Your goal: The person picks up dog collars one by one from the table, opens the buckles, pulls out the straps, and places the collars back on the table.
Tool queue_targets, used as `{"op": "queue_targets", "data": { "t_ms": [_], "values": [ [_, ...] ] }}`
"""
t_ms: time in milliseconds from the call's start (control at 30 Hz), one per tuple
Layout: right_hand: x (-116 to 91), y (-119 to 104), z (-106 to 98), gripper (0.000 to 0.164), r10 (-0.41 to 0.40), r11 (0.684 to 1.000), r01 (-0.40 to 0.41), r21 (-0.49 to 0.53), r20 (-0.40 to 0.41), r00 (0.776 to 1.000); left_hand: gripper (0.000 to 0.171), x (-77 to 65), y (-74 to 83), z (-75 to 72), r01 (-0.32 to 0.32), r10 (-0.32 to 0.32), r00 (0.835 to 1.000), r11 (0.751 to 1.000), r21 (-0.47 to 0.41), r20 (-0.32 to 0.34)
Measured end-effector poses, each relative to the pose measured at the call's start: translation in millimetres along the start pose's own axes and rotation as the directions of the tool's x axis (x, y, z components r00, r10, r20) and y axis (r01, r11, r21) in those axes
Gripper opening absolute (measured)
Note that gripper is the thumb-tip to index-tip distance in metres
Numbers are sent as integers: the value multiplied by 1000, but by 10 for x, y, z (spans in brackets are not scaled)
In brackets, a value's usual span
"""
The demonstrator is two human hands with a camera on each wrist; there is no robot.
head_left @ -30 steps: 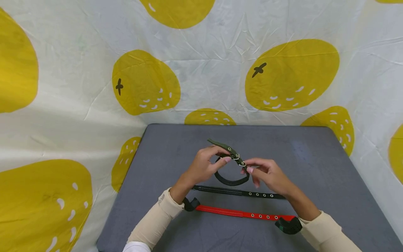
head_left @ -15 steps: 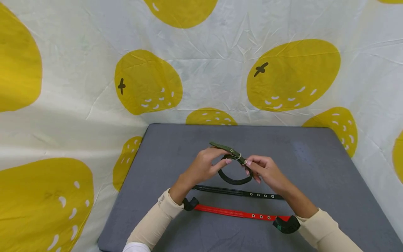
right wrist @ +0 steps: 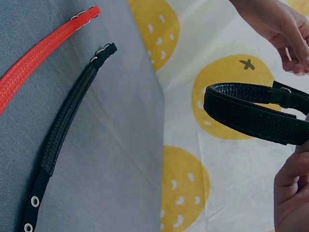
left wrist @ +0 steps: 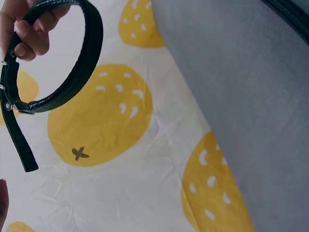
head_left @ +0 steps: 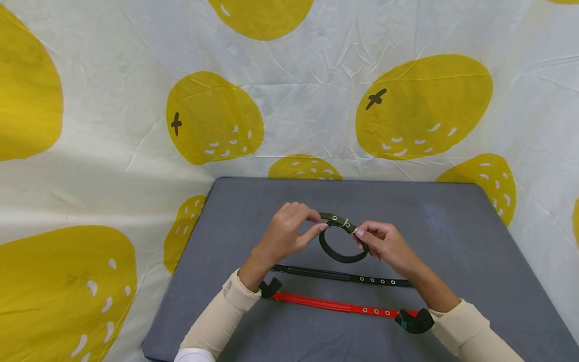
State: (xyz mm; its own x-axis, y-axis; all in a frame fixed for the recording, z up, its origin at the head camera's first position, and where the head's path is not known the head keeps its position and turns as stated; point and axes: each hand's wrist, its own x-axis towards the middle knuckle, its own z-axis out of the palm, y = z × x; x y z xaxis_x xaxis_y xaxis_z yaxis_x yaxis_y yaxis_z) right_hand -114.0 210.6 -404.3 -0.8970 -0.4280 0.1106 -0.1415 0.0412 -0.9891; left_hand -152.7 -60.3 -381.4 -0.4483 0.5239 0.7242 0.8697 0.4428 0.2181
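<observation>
A dark green collar (head_left: 344,259), buckled into a loop, is held up over the grey table in the head view. My right hand (head_left: 386,245) pinches it near the buckle, on the loop's right side. My left hand (head_left: 286,235) is just left of the strap's tail, thumb and index finger apart. The left wrist view shows the collar (left wrist: 94,43) with its tail hanging free, a gap between it and the left fingertip (left wrist: 3,203). In the right wrist view the left hand (right wrist: 277,29) is likewise apart from the loop, its fingers bent.
A black collar (head_left: 316,273) with metal eyelets lies flat across the table (head_left: 253,201), below the hands. Nearer lies a red collar (head_left: 312,301), its ends partly hidden by the wrist cameras (head_left: 414,321). A lemon-print cloth (head_left: 307,115) hangs behind.
My left hand has let go of the green collar's strap and drawn back to the left. The right hand keeps its pinch, and the loop has shifted slightly right.
</observation>
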Motion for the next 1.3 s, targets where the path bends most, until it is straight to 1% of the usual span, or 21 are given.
{"op": "queue_targets", "data": {
  "t_ms": [33, 100, 167, 200, 267, 367, 433, 467, 533, 600, 833, 1000, 1100, 1300],
  "values": [
    [-1, 6, -2, 20, 5, 1000, -5, -2, 4, 1000, 24, 12, -4, 0, 3, -3, 1000, 1000, -6, 13],
    [-3, 15, -3, 19, 10, 1000, -10, -8, 13, 1000, 32, 36, -11, 1, 18, -17, 998, 1000, -9, 60],
    [-6, 22, -4, 19, 13, 1000, -12, -19, 20, 1000, 43, 62, -16, 6, 42, -39, 989, 999, -22, 141],
    [-8, 24, -5, 19, 13, 1000, -12, -25, 25, 1000, 48, 77, -18, 9, 60, -52, 980, 998, -37, 190],
    [-12, 27, -6, 19, 12, 999, -11, -38, 36, 999, 55, 105, -17, 17, 99, -74, 953, 992, -74, 293],
    [-15, 33, -5, 20, 22, 998, -19, -59, 51, 998, 55, 139, -16, 45, 178, -103, 897, 974, -137, 429],
    [-13, 42, -4, 20, 29, 998, -25, -64, 60, 998, 51, 155, -16, 67, 215, -113, 863, 964, -156, 492],
    [-13, 48, -4, 21, 31, 997, -27, -66, 64, 997, 49, 159, -17, 78, 227, -117, 850, 961, -157, 513],
    [-14, 61, -6, 21, 36, 998, -32, -57, 69, 997, 46, 164, -20, 98, 240, -117, 833, 957, -164, 540],
    [-17, 72, -12, 21, 30, 998, -26, -48, 76, 997, 45, 167, -21, 111, 236, -107, 830, 957, -171, 548],
    [-30, 76, -30, 21, 3, 999, 0, -36, 98, 995, 43, 176, -16, 127, 215, -81, 843, 957, -195, 532],
    [-33, 81, -39, 23, -9, 999, 13, -38, 106, 994, 40, 180, -4, 123, 225, -68, 852, 943, -244, 520],
    [-37, 93, -49, 25, -15, 999, 20, -43, 110, 994, 41, 178, -1, 118, 221, -59, 863, 937, -270, 501],
    [-56, 131, -82, 26, -49, 998, 54, -39, 121, 991, 39, 163, -18, 116, 193, -41, 900, 931, -312, 433]
  ]
}}
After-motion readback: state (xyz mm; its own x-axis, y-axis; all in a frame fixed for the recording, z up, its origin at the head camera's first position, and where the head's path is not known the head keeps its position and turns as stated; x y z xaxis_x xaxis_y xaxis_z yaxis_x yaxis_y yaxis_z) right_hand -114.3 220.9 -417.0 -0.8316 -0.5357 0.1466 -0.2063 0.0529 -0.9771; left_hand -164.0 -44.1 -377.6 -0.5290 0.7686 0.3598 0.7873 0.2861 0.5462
